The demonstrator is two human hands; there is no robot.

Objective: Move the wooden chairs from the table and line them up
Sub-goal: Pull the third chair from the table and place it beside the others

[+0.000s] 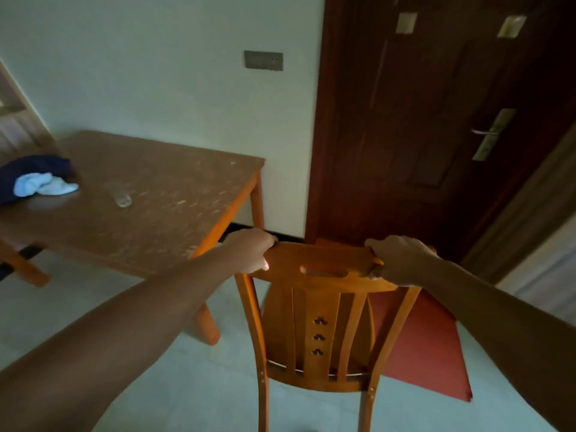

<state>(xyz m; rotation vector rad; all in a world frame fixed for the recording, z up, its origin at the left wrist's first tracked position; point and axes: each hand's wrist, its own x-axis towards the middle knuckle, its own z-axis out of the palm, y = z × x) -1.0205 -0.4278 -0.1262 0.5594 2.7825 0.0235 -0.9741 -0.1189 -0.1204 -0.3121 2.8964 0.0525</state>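
Observation:
A wooden chair (318, 322) with a slatted back and a handle slot in its top rail stands in front of me, its back facing me. My left hand (251, 252) grips the left end of the top rail. My right hand (397, 260) grips the right end. The chair is to the right of the wooden table (149, 210), near its front right leg. The chair's seat and front legs are mostly hidden behind its back.
On the table lie a dark blue cloth (34, 173), a light blue cloth (43, 183) and a small glass (123, 198). A red mat (427, 347) lies on the floor before a dark wooden door (436, 120). A pale wall stands behind the table.

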